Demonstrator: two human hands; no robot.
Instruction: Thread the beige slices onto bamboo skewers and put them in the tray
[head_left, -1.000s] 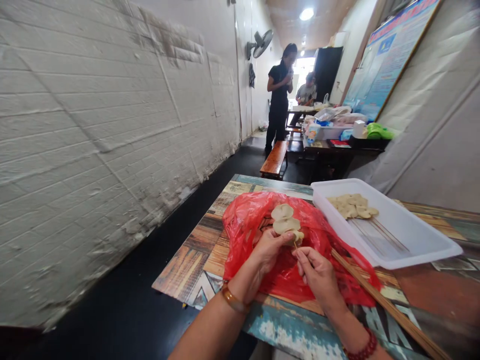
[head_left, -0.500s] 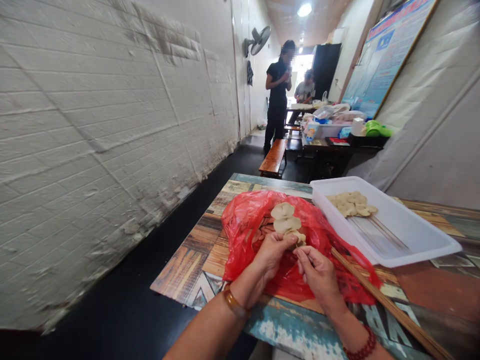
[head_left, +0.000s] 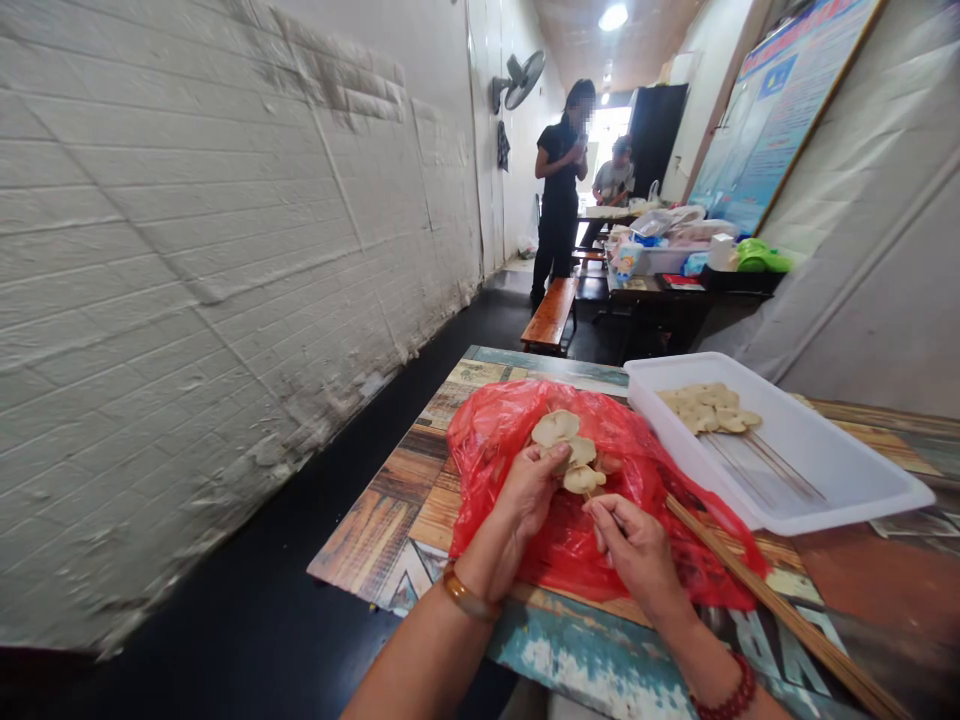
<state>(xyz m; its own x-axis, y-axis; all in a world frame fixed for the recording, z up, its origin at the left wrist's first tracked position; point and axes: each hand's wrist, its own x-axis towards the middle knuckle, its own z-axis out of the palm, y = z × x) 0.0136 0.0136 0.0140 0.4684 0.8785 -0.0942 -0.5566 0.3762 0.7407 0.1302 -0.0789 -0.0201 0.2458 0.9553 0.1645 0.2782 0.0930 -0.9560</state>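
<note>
Three or so pale slices point(head_left: 582, 452) are showing on one thin stick point(head_left: 590, 493) in the head view, and you are holding them up over the red plastic bag point(head_left: 491, 430), near its middle. The bag is lying spread on the patterned tabletop point(head_left: 397, 505), with the tray point(head_left: 847, 470) standing just beside it toward your right. Inside that tray, more loaded skewers point(head_left: 709, 408) are resting with their slices at the far end and their bare ends pointing back toward you. A bundle of sticks point(head_left: 780, 600) is lying slantwise beyond your right hand.

For this step, you are probably best served by keeping the stick in line with the slices, steadying them flat from above and letting the lower hand do the guiding. Soft, thin slices like these would likely be tearing if you were pressing hard or twisting, so a light, even push seems wiser; mind where the point is going, too.

As for grip, your left hand point(head_left: 529, 490) is closing its thumb over the slices' near side, clamped on them; the fingers behind are hiding, so how they are bearing you cannot tell from here. Your right hand point(head_left: 634, 540) is pinching the stick's lower part, thumb and forefinger together on it, just below the lowest slice.
</note>
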